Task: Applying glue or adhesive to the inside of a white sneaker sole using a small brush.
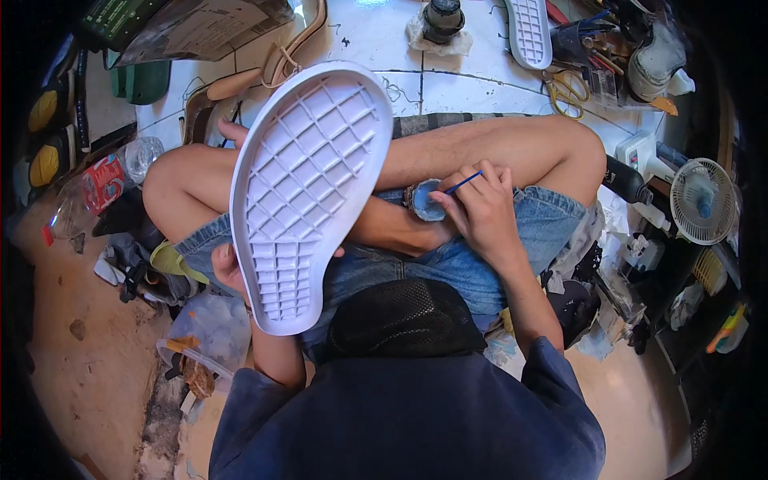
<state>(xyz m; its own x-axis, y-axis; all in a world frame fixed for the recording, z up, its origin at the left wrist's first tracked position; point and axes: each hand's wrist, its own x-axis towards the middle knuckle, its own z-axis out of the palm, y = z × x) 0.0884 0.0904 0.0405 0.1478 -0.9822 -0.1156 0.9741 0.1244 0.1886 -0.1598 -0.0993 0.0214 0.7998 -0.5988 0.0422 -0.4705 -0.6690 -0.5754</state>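
A white shoe sole [300, 184] with a raised grid pattern is held up at a tilt over my left thigh. My left hand [229, 266] grips it near the narrower end, with fingers at its edge and most of the hand hidden behind. My right hand [480, 210] pinches a thin blue stick [464, 183] whose lower end is hidden by the fingers. Just left of those fingers is a small round cup [426, 201], bluish inside with a crusted rim, near my crossed legs.
Another white sole [530, 32] lies on the tiles, near yellow-handled scissors [567, 92]. A dark jar [442, 20] stands ahead on a pale cloth. A small fan [704, 200] is at right. At left are a plastic bottle [100, 184] and a clear plastic tub [212, 332].
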